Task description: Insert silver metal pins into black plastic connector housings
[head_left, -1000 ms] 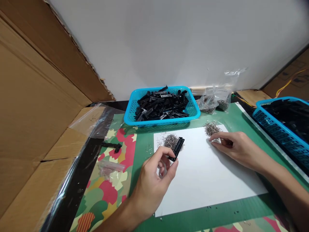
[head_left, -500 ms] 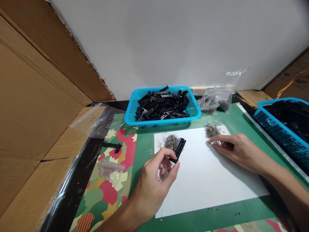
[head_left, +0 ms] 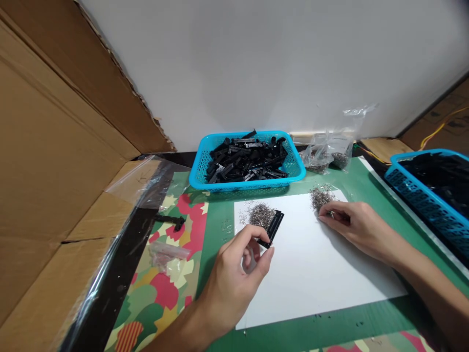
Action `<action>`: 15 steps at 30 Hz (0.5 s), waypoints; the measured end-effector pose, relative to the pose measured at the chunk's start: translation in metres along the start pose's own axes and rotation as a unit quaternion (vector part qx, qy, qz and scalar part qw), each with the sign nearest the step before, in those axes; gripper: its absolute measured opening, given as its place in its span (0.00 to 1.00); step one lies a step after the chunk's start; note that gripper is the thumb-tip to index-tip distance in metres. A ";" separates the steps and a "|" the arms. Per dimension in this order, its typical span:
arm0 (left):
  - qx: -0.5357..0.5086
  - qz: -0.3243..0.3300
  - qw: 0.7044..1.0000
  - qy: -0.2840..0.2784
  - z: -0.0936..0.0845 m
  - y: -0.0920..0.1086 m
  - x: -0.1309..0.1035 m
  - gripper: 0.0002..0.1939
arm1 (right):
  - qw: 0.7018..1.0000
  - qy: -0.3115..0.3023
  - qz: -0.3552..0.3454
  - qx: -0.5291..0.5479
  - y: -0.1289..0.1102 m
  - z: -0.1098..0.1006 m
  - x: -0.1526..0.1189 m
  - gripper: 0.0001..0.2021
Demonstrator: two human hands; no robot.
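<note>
Between the thumb and fingers of my left hand (head_left: 238,269) is a slim black plastic part (head_left: 274,229), tilted up to the right over the white sheet (head_left: 311,274). Just behind it lies a left pile of small metal pieces (head_left: 261,214). My right hand (head_left: 361,227) is at the near edge of a right pile of small metal pieces (head_left: 320,196), its thumb and index fingertips pressed together. Whatever those fingertips may hold is too small to make out.
A blue basket (head_left: 247,186) full of black parts stands behind the sheet, another blue basket (head_left: 428,195) at the right. Clear bags (head_left: 326,154) with metal pieces sit at the back. One black part (head_left: 171,221) lies on the patterned paper (head_left: 161,293) at left.
My right thumb and index fingertips have closed together at the right pile. My left hand and the black part have barely shifted.
</note>
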State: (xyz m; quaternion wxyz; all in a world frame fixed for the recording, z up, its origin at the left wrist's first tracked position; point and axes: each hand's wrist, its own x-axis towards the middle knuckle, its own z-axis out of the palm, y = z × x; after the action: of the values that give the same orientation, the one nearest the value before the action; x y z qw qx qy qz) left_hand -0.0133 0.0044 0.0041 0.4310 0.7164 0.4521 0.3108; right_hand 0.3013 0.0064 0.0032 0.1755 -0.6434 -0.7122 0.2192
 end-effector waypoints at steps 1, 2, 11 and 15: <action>0.001 0.002 1.000 0.000 0.000 0.000 0.000 0.03 | 1.000 -0.002 0.001 -0.018 0.000 0.002 0.000 0.12; 0.001 0.003 1.000 -0.001 0.000 0.000 0.000 0.03 | 0.999 -0.005 0.000 -0.041 -0.001 0.004 0.000 0.13; 0.002 0.000 1.000 -0.007 0.001 -0.002 0.000 0.03 | 0.988 0.048 -0.021 -0.144 0.007 0.014 -0.003 0.11; 0.006 0.009 1.000 -0.008 0.001 -0.002 0.000 0.03 | 0.977 0.151 0.017 -0.151 0.011 0.015 0.000 0.09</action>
State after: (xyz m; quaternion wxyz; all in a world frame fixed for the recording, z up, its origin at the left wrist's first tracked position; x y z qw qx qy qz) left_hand -0.0129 0.0044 0.0023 0.4272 0.7259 0.4439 0.3059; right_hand 0.3029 0.0062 -0.0151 0.1780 -0.7000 -0.6915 0.0125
